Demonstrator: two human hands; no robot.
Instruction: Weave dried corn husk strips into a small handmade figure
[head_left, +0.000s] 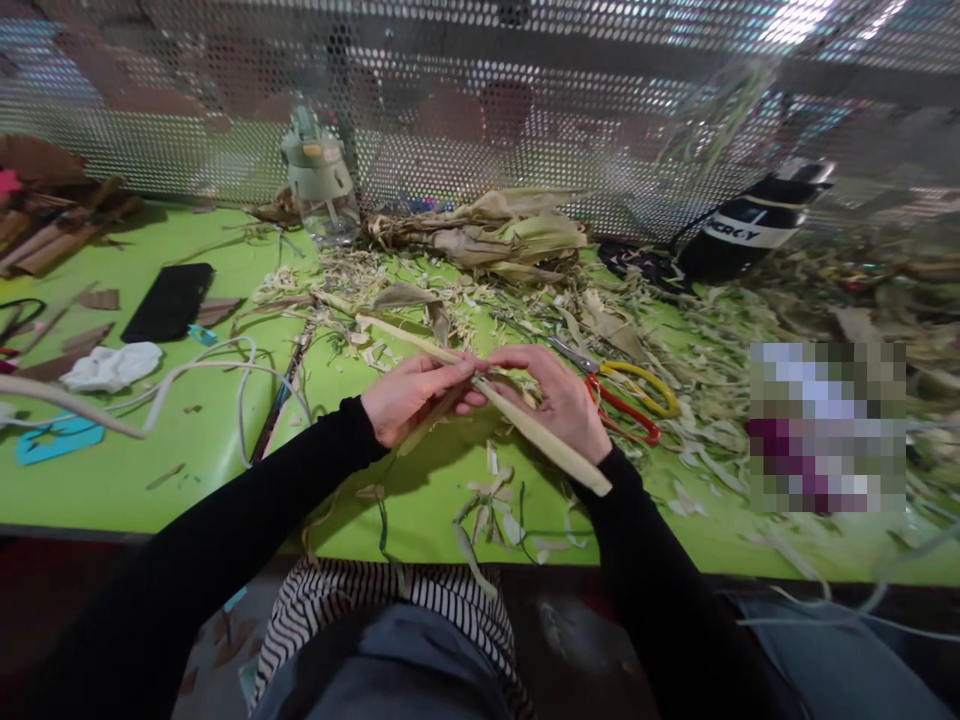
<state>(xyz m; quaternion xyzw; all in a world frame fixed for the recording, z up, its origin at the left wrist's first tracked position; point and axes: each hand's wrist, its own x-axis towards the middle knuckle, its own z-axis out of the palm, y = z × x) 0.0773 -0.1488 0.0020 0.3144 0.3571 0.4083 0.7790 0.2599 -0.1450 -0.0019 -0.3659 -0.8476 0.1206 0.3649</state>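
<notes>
My left hand (420, 396) and my right hand (556, 398) meet over the table, their fingertips pinched together at the middle of pale dried corn husk strips (551, 445). One end of the husk reaches up and left past my left fingers, while a wider end slants down across my right palm to the wrist. A further strip hangs below my left hand. The exact spot where the strips meet is partly hidden by my fingers. Just right of my right hand lie scissors (637, 390) with yellow and red handles. Husk scraps (495, 505) lie below my hands.
On the green table (202, 430) stand a clear bottle (322, 190) and a dark tumbler (750, 225) before a perforated metal screen. Dried husks (510, 235) are heaped at the back. Leftward are a black phone (169, 302), a white cable (195, 365) and a blue tag (60, 438).
</notes>
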